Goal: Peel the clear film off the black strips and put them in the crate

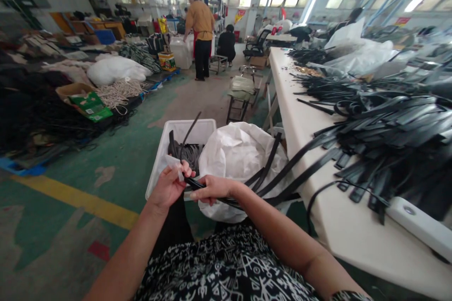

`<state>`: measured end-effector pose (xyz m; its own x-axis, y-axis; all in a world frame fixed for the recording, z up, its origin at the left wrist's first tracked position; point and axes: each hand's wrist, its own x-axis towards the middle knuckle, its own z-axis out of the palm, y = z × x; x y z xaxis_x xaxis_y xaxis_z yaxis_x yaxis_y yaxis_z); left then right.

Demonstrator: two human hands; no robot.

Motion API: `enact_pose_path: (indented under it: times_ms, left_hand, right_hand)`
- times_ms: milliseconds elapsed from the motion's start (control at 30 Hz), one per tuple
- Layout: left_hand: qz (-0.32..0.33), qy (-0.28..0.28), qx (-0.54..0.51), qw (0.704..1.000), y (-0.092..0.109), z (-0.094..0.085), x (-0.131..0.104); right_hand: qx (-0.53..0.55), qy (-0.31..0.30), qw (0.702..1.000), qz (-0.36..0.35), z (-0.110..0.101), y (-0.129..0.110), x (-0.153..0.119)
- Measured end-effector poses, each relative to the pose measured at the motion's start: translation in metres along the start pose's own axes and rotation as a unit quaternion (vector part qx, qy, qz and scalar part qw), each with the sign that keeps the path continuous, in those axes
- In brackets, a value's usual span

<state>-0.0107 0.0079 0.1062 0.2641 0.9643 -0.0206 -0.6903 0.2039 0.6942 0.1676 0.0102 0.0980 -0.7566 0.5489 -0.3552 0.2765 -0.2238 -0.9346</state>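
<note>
Black straps [289, 169] run from the table edge across a white sack [240, 146] to my hands. My right hand [213, 188] is closed around the strap bundle near its left end. Just left of it, my left hand [171, 182] pinches a small whitish translucent piece [174, 164] beside the strap ends. A white bin [158, 160] stands beyond my left hand, with dark grey coiled material [191, 153] inside. Part of the straps is hidden under my right forearm.
On the right, a pale table [307, 150] carries a large heap of black straps [395, 136] and a white device [420, 225]. A stool [240, 91] stands ahead. Farther off are a standing person [201, 23] and a crouching person [226, 44]. Piled goods lie at the left.
</note>
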Motion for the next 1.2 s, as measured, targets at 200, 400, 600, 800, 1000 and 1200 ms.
enact_pose_path:
  times_ms: [200, 400, 600, 800, 1000, 1200]
  left_hand:
    - [0.047, 0.053, -0.124, 0.990, 0.004, 0.001, 0.011]
    - [0.051, 0.108, -0.174, 0.977, 0.004, -0.008, 0.012]
    - [0.042, 0.182, -0.151, 0.971, -0.011, -0.020, 0.028]
    - [-0.012, 0.242, -0.075, 0.967, -0.032, -0.035, 0.025]
    - [0.073, 0.344, 0.188, 0.917, -0.060, -0.050, -0.008]
    - [0.148, 0.145, 0.403, 0.891, -0.062, -0.016, -0.026]
  right_hand:
    - [0.074, -0.045, 0.996, 0.003, -0.039, 0.035, -0.005]
    - [0.031, -0.062, 0.998, 0.016, -0.046, 0.048, -0.007]
    - [-0.043, 0.019, 0.999, -0.014, -0.030, 0.043, -0.008]
    - [0.065, 0.065, 0.991, -0.093, -0.027, 0.040, -0.017]
    - [0.119, 0.138, 0.975, -0.130, -0.030, 0.042, -0.018]
    - [0.096, 0.175, 0.972, -0.125, -0.023, 0.043, -0.014]
